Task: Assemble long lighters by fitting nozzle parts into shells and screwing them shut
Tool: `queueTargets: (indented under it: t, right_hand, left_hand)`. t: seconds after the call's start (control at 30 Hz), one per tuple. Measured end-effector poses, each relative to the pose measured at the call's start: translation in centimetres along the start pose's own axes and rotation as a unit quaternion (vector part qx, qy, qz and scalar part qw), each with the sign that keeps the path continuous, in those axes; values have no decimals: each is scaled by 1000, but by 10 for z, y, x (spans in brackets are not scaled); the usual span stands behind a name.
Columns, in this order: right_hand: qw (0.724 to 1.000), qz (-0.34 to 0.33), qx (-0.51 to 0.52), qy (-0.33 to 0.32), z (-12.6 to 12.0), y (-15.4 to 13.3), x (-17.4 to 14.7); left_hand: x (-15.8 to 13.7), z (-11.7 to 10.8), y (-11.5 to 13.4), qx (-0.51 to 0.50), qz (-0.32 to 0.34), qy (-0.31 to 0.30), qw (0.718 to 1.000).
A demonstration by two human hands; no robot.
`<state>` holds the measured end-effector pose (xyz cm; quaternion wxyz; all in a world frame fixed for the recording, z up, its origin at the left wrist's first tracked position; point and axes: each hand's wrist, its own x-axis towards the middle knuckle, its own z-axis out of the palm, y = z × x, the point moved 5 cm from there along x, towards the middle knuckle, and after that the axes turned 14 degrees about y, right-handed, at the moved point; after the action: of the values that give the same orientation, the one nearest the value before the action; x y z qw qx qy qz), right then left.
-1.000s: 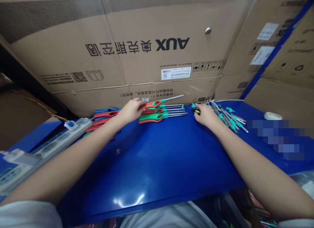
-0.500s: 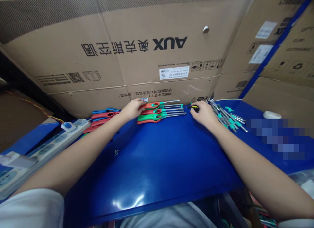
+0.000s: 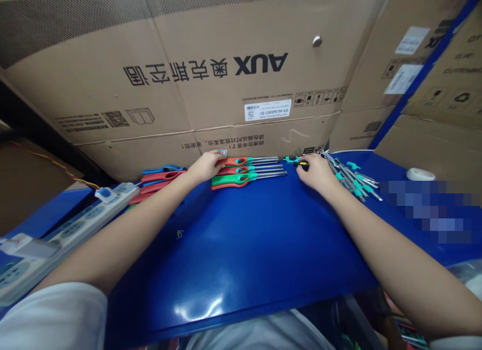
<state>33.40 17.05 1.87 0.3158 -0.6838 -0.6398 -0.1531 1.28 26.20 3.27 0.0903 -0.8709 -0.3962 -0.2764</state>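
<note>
My left hand (image 3: 208,166) is closed on the rear end of an orange-red lighter handle (image 3: 234,162), the uppermost in a small stack at the back of the table. Below it in the stack are a red lighter (image 3: 230,170) and a green one (image 3: 228,180), their metal tubes pointing right. In my right hand (image 3: 315,170), the fingers wrap a black and yellow handle, which looks like a screwdriver (image 3: 302,164). A small teal plastic part (image 3: 290,159) shows just left of those fingers; whether it is gripped is unclear.
Loose metal tubes with teal ends (image 3: 352,177) lie right of my right hand. More red and blue lighter handles (image 3: 160,178) are behind my left forearm. A power strip (image 3: 71,229) runs along the left, a white object (image 3: 420,175) sits right, and a cardboard wall (image 3: 211,104) closes the back.
My right hand has moved slightly right with the black and yellow tool, and the teal part now shows beside it. The top lighter's tube has tilted down level with the others.
</note>
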Motion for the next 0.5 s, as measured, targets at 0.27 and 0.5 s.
queueTargets:
  t: [0.27, 0.5]
  right_hand:
    - [996, 19, -37, -78, 6, -1, -9]
    - [989, 21, -63, -135, 12, -5, -16]
  left_hand:
    - [3, 4, -1, 9, -13, 4, 1000]
    - [3, 4, -2, 21, -36, 9, 999]
